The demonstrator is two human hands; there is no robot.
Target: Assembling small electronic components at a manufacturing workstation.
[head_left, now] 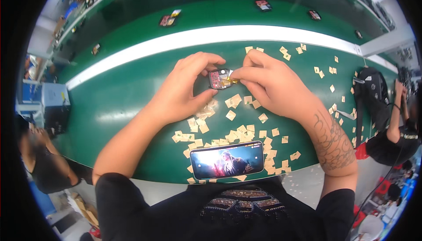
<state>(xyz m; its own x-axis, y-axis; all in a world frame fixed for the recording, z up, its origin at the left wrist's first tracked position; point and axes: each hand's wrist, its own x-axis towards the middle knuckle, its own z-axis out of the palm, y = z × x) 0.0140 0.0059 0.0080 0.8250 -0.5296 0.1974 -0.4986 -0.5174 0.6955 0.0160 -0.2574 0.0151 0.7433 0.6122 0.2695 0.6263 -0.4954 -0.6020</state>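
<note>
A small black-cased electronic device (216, 79) lies face up in front of me, with red and yellowish parts showing inside it. My left hand (187, 82) is closed around its left side, fingers at the top edge and thumb at the bottom. Thumb and forefinger of my right hand (274, 80) pinch at the device's right end, on a small white piece (231, 73) whose kind I cannot make out. Yellow film or tape shows just under those fingertips. Small tan paper squares (234, 101) are scattered around both hands.
A lit phone (227, 160) lies at the table's near edge. Past a white rail (211, 34), a green belt (132, 30) carries several similar devices. A black bag (373, 87) sits at the right. People are at the left (48, 162) and right (400, 131).
</note>
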